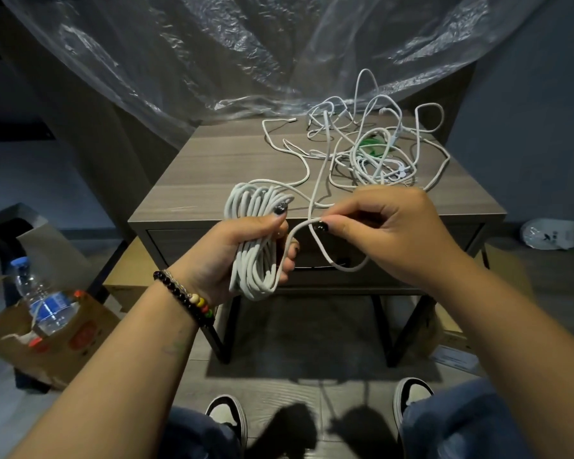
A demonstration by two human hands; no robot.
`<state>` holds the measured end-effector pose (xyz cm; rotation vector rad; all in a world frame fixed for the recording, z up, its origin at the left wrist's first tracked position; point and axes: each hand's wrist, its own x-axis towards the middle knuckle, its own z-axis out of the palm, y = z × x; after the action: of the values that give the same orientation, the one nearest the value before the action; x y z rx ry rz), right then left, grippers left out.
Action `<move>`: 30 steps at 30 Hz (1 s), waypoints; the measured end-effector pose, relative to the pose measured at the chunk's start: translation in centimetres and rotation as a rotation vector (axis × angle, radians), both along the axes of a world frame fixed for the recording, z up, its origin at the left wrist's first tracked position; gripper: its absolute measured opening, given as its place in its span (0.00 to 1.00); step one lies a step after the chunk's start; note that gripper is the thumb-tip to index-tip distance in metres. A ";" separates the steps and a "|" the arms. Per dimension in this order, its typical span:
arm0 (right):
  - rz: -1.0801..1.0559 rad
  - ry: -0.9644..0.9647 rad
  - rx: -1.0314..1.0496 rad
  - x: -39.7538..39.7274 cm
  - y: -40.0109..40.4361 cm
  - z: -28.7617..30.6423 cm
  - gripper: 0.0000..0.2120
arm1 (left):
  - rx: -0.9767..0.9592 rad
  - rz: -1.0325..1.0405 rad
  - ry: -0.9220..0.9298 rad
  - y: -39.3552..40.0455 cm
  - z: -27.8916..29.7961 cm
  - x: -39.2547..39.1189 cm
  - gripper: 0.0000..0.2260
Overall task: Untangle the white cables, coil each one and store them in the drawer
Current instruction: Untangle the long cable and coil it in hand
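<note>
My left hand [242, 250] grips a thick coil of white cable [254, 210] in front of the side table [212, 173]. The coil's loose strand [315, 190] runs up to a tangle of white cables [375, 150] on the tabletop's far right. My right hand [388, 233] pinches that strand between thumb and forefinger close to the coil, and a loop hangs below it. The drawer [183, 240] in the table's front is shut, and my hands hide most of it.
Clear plastic sheeting [229, 54] hangs behind the table. A brown paper bag [63, 339] holding a water bottle [43, 299] stands on the floor at the left. A plastic-wrapped item [557, 233] lies on the floor at the right. My shoes [227, 412] are below the table.
</note>
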<state>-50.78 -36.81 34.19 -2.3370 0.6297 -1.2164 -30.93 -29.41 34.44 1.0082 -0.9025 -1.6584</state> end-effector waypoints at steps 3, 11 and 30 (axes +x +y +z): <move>0.019 -0.005 -0.048 0.8 0.5 -0.3 0.05 | 0.002 -0.092 0.065 0.2 -0.5 -0.6 0.11; -0.018 -0.023 -0.177 1.0 0.7 -0.5 0.04 | -0.013 -0.142 0.219 0.1 -0.7 -0.8 0.18; -0.119 -0.019 -0.207 0.6 0.1 -0.2 0.05 | -0.356 0.125 0.332 -0.8 -0.1 0.7 0.14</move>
<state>-50.22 -36.73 33.96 -2.4830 0.6733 -1.4154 -30.21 -30.21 34.33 0.5175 -0.8513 -1.4401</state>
